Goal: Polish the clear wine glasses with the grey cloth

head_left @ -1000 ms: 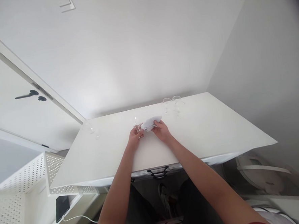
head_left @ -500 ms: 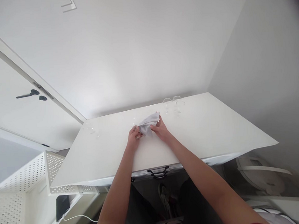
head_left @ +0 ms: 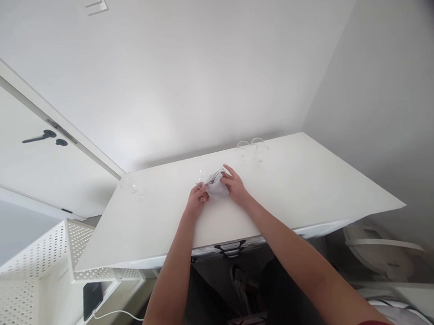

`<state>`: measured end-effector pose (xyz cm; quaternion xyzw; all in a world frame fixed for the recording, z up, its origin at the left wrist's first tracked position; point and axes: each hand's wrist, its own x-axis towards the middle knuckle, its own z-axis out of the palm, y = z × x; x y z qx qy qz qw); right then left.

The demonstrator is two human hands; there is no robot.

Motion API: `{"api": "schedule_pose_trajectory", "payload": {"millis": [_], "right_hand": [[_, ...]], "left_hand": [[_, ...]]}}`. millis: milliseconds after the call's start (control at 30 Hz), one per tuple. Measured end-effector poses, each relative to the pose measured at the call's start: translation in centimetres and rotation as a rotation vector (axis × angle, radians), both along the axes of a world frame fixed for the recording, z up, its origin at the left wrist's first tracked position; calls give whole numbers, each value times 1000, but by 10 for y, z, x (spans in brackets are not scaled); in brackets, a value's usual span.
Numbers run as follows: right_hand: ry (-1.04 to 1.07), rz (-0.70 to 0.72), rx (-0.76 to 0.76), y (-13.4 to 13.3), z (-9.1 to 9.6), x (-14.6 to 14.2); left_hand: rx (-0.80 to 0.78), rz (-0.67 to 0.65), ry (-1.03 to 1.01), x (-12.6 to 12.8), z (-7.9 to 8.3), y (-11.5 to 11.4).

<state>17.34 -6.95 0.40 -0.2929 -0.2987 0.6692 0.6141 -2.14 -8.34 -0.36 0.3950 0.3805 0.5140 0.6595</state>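
Both hands meet over the middle of a white table point(head_left: 306, 186). My left hand point(head_left: 198, 199) pinches the stem of a small clear wine glass point(head_left: 201, 177), whose bowl is mostly wrapped in a light grey cloth point(head_left: 217, 186). My right hand point(head_left: 234, 185) presses that bunched cloth against the glass, fingers curled round it. The glass itself is hard to make out behind the cloth.
Two or three clear stemmed glasses point(head_left: 253, 149) stand at the table's back right, and another clear glass point(head_left: 133, 188) at the back left corner. A white perforated shelf point(head_left: 34, 252) stands left, a door with a black handle point(head_left: 39, 138) beyond it. Black drawer handles point(head_left: 229, 249) sit under the table's front edge.
The cloth has gone from spread out above the glass to bunched tightly round it. My right hand has shifted its grip round the cloth, while my left hand has stayed on the stem.
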Motion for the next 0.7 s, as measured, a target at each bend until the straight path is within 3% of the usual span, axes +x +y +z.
{"api": "schedule_pose_trajectory", "payload": {"millis": [167,467,600,700], "right_hand": [[3,-90,8,2,0,6],[-240,203,267,-11,5,1],[-297,223,299,-11,-1,1],[-236,141,272,-7,-2,6]], "left_hand": [[-20,34,-52,0,1,0],[41,5,47,2,0,-1],[78,4,103,3,-1,0],[58,68,72,2,-1,2]]}}
